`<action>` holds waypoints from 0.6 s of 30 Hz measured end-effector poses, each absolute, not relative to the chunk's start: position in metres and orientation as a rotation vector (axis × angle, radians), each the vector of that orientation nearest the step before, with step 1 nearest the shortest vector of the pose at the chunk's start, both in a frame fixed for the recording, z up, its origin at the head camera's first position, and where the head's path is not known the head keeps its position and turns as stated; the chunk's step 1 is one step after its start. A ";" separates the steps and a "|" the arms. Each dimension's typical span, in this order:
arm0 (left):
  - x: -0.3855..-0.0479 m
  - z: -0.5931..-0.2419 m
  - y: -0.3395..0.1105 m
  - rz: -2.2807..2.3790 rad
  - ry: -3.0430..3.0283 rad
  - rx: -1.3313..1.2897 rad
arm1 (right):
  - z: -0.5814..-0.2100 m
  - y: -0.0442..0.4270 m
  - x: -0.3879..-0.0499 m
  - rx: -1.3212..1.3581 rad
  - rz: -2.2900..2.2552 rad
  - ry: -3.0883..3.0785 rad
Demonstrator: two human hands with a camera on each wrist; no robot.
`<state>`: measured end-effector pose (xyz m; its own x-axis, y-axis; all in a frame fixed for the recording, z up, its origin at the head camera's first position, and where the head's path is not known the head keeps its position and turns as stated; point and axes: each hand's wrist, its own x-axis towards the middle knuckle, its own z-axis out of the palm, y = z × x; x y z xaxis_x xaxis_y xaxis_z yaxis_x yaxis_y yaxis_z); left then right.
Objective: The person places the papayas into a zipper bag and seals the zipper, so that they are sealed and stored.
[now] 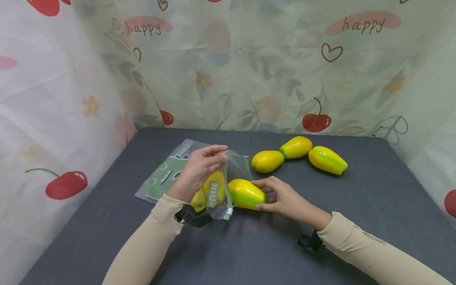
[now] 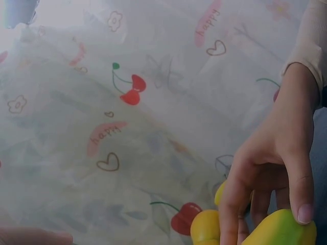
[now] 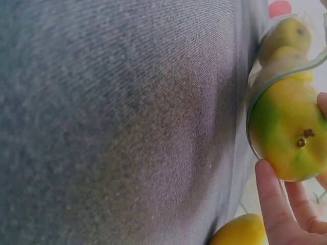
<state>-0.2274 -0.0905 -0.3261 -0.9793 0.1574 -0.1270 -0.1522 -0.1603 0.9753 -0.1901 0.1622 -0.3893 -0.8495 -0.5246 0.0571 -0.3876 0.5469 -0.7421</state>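
Note:
A clear zip bag with a green print lies on the table, yellow mangoes inside its near part. My left hand holds the upper edge of its mouth between thumb and fingers. At the mouth, a yellow-green mango is gripped at its right end by my right hand. In the right wrist view this mango sits partly within the bag's green rim, fingers around its end. The left wrist view shows my right hand over the mango.
Three more yellow mangoes lie behind my right hand: one at the left, one in the middle and one at the right. A patterned curtain surrounds the dark table at the back and sides.

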 end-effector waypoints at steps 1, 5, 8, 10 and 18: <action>-0.228 -0.326 -0.090 2.249 1.891 0.006 | -0.389 0.162 -0.190 -0.782 -1.197 2.603; -0.228 -0.325 -0.090 2.246 1.893 0.010 | -0.390 0.158 -0.190 -0.785 -1.277 2.549; -0.228 -0.325 -0.090 2.246 1.895 0.013 | -0.391 0.155 -0.190 -0.766 -1.335 2.523; -0.228 -0.325 -0.090 2.250 1.895 0.013 | -0.392 0.153 -0.191 -0.756 -1.359 2.526; -0.228 -0.327 -0.089 2.253 1.888 0.005 | -0.392 0.143 -0.191 -0.753 -1.356 2.636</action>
